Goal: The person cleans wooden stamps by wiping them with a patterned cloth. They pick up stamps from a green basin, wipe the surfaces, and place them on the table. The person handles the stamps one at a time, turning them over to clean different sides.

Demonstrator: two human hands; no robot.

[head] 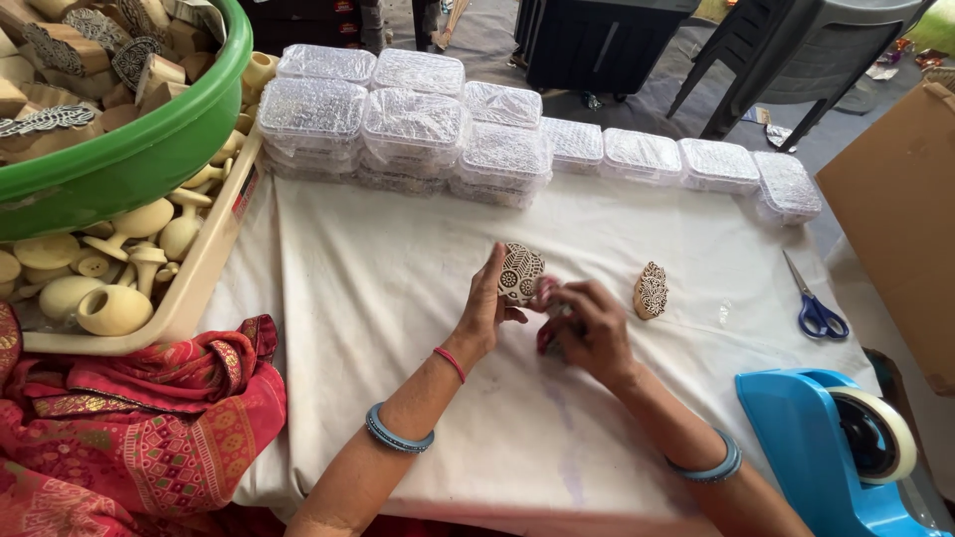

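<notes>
My left hand holds a round carved wooden stamp block upright above the white cloth-covered table, its patterned face turned toward me. My right hand is curled beside it, fingers touching the block's right edge and closed on something small that I cannot make out. A second, oval carved block lies on the cloth just right of my right hand. Both wrists carry blue-grey bangles; the left also has a red thread.
Stacked clear plastic boxes line the table's far edge. A green tub of carved blocks sits over a beige tray of wooden knobs at left. Blue scissors and a blue tape dispenser are at right, red patterned fabric lower left.
</notes>
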